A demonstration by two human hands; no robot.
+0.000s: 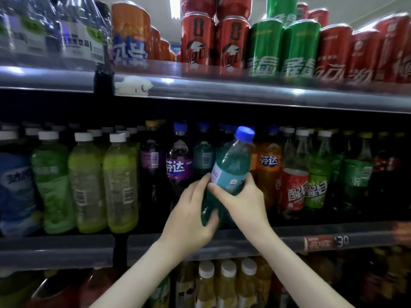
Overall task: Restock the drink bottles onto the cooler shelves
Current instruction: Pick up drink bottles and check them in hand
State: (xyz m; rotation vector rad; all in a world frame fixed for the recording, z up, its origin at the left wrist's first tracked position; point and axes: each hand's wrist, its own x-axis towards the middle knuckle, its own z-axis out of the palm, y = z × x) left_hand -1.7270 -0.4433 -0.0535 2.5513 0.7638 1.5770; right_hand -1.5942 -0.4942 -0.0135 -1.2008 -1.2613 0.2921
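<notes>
A teal drink bottle (231,165) with a blue cap leans to the right in front of the middle shelf (66,245). Both hands hold it. My left hand (191,216) grips its lower body from the left, fingers curled round the base. My right hand (242,196) grips it at the label from the right, thumb across the front. The bottle's base is just above the shelf's front lip, between a purple soda bottle (178,165) and an orange soda bottle (268,165). More blue-capped bottles stand behind it.
Green and yellow-green bottles (120,185) fill the middle shelf's left; red and green labelled bottles (295,185) stand on the right. Cans (231,41) line the upper shelf (244,90). Yellow bottles (226,285) stand below. A red price tag (320,243) sits on the rail.
</notes>
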